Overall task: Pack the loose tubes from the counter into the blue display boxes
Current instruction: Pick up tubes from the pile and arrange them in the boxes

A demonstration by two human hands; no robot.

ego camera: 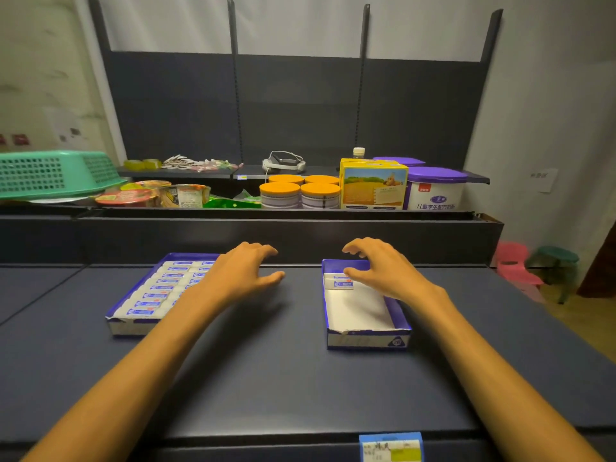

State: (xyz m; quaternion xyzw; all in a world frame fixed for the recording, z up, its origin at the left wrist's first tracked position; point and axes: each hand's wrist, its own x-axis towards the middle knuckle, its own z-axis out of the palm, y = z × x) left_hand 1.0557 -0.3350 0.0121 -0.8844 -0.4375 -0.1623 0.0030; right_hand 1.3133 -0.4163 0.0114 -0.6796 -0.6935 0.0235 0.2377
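Note:
Two blue display boxes lie on the dark counter. The left box (117, 306) is packed with several white tubes (159, 288) in rows. The right box (366, 338) shows mostly white floor, with two tubes (338, 282) at its far end. My left hand (241, 271) hovers over the left box's far right corner, fingers spread and relaxed, holding nothing. Over the far end of the right box, my right hand (380, 265) has loosely curved fingers above the tubes, thumb near them, gripping nothing that I can see.
A raised ledge behind the counter carries orange-lidded cans (300, 193), a yellow carton (373, 186), a purple-lidded tub (436, 188), snack cups (150, 195) and a green basket (53, 173). A price tag (390, 448) marks the counter's front edge. Pink and green stools (533, 268) stand at right.

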